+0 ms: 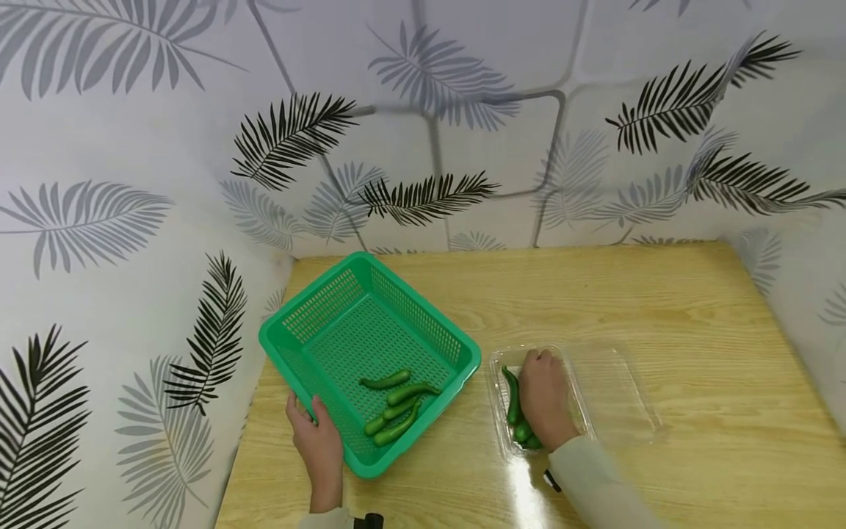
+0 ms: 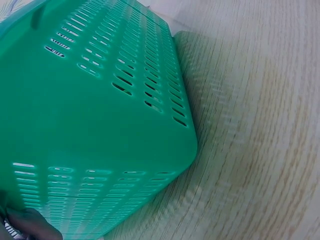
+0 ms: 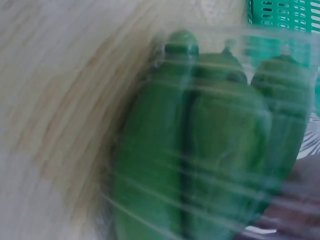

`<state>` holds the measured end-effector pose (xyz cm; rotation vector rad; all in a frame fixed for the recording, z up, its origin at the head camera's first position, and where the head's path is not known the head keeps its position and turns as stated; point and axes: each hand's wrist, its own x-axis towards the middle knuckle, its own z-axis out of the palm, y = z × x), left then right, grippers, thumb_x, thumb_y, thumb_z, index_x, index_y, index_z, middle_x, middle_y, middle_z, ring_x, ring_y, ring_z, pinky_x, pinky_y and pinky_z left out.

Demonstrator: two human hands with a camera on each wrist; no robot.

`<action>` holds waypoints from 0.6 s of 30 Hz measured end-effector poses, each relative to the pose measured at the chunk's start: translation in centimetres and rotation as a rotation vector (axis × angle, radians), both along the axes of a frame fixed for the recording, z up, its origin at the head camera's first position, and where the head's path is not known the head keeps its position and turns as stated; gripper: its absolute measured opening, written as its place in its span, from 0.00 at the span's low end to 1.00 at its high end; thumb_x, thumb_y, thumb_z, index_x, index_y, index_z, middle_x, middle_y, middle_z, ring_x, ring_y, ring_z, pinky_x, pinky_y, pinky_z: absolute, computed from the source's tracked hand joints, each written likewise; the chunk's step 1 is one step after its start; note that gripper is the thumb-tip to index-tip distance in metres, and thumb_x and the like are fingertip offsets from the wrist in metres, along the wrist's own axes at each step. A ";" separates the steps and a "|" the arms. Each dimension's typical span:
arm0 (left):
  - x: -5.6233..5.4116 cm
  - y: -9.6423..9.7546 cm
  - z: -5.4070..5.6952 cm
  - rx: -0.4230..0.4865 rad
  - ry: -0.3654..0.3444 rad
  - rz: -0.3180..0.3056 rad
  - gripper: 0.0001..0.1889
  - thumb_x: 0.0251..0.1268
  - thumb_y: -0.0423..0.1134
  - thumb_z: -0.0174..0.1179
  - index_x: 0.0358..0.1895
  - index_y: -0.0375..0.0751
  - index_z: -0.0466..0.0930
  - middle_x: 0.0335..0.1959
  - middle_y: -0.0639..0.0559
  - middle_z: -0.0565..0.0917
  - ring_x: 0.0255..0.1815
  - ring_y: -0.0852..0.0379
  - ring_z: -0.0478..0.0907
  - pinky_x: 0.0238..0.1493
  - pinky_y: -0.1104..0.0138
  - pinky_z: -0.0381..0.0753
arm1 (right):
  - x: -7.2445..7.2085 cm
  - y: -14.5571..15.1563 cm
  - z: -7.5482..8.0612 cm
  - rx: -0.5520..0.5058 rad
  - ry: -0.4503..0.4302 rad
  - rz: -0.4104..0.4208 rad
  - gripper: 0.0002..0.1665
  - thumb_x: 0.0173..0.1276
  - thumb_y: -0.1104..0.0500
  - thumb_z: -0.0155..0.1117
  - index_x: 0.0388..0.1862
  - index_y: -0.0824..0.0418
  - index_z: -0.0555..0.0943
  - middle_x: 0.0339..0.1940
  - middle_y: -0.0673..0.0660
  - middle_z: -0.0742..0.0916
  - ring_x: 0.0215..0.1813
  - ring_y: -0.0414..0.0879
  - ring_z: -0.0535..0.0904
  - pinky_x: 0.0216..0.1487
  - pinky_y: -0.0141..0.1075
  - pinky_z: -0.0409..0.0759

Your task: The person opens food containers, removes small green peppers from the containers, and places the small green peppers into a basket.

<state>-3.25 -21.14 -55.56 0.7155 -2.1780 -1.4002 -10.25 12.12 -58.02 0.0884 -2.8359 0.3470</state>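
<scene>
My left hand (image 1: 319, 450) grips the near-left rim of a green plastic basket (image 1: 316, 378), thumb at the rim and fingers outside. The left wrist view shows the basket's slotted wall (image 2: 115, 130) and part of the hand (image 2: 35, 224). Several green peppers (image 1: 399, 411) lie in the basket's near-right corner. My right hand (image 1: 547, 397) is down inside a clear plastic container (image 1: 500, 419), beside green peppers (image 1: 513, 397). Through the clear wall, the right wrist view shows blurred peppers (image 3: 225, 145) close up. The right fingertips are hidden, so their grasp is unclear.
The container's clear hinged lid (image 1: 617, 397) lies folded open to the right. Both containers stand on a wood-grain table (image 1: 595, 294). A leaf-patterned covering (image 1: 463, 162) rises behind the table and along its sides.
</scene>
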 end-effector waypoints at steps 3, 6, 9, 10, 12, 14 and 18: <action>0.0 0.0 -0.2 -0.002 -0.003 0.008 0.28 0.74 0.47 0.43 0.71 0.41 0.51 0.29 0.36 0.79 0.26 0.42 0.78 0.22 0.66 0.73 | 0.0 -0.1 -0.3 -0.002 -0.009 0.000 0.06 0.59 0.71 0.59 0.28 0.74 0.72 0.25 0.69 0.76 0.29 0.62 0.73 0.32 0.48 0.74; 0.0 0.0 -0.4 -0.013 -0.006 0.010 0.28 0.74 0.47 0.43 0.71 0.39 0.51 0.28 0.37 0.77 0.26 0.41 0.77 0.20 0.66 0.72 | 0.1 0.1 -0.5 -0.081 -0.047 -0.001 0.07 0.58 0.70 0.61 0.30 0.72 0.72 0.27 0.68 0.76 0.31 0.63 0.73 0.33 0.49 0.73; -0.1 -0.1 -0.6 -0.015 -0.007 0.006 0.28 0.74 0.47 0.42 0.71 0.38 0.51 0.27 0.36 0.75 0.25 0.40 0.76 0.20 0.66 0.71 | 0.4 0.3 -0.5 -0.183 -0.087 0.004 0.09 0.57 0.69 0.64 0.33 0.72 0.74 0.29 0.68 0.77 0.33 0.63 0.74 0.33 0.50 0.73; -0.1 -0.1 -0.6 -0.013 -0.007 0.004 0.28 0.74 0.47 0.42 0.71 0.39 0.51 0.27 0.36 0.75 0.25 0.40 0.76 0.20 0.66 0.71 | 0.5 0.4 -0.4 -0.214 -0.096 0.004 0.10 0.56 0.69 0.65 0.35 0.72 0.74 0.30 0.68 0.78 0.33 0.63 0.74 0.33 0.50 0.74; -0.1 -0.1 -0.7 -0.006 -0.005 0.000 0.28 0.74 0.47 0.42 0.71 0.40 0.51 0.27 0.36 0.76 0.25 0.40 0.76 0.20 0.66 0.71 | 0.7 0.6 -0.1 -0.265 -0.108 0.009 0.12 0.56 0.68 0.66 0.38 0.72 0.75 0.31 0.68 0.78 0.34 0.63 0.75 0.32 0.49 0.75; -0.1 -0.1 -0.7 0.003 0.001 -0.007 0.28 0.74 0.48 0.42 0.71 0.41 0.51 0.27 0.36 0.76 0.26 0.40 0.76 0.20 0.65 0.72 | 1.0 0.7 0.5 -0.306 -0.115 0.016 0.14 0.56 0.68 0.67 0.40 0.72 0.76 0.32 0.68 0.79 0.34 0.61 0.75 0.31 0.48 0.76; -0.1 -0.1 -0.6 0.002 0.018 -0.015 0.28 0.74 0.47 0.42 0.71 0.40 0.50 0.27 0.36 0.75 0.26 0.40 0.76 0.20 0.66 0.72 | 1.5 0.9 2.6 -0.345 -0.117 0.039 0.15 0.56 0.67 0.67 0.41 0.72 0.77 0.32 0.66 0.79 0.33 0.57 0.75 0.30 0.44 0.76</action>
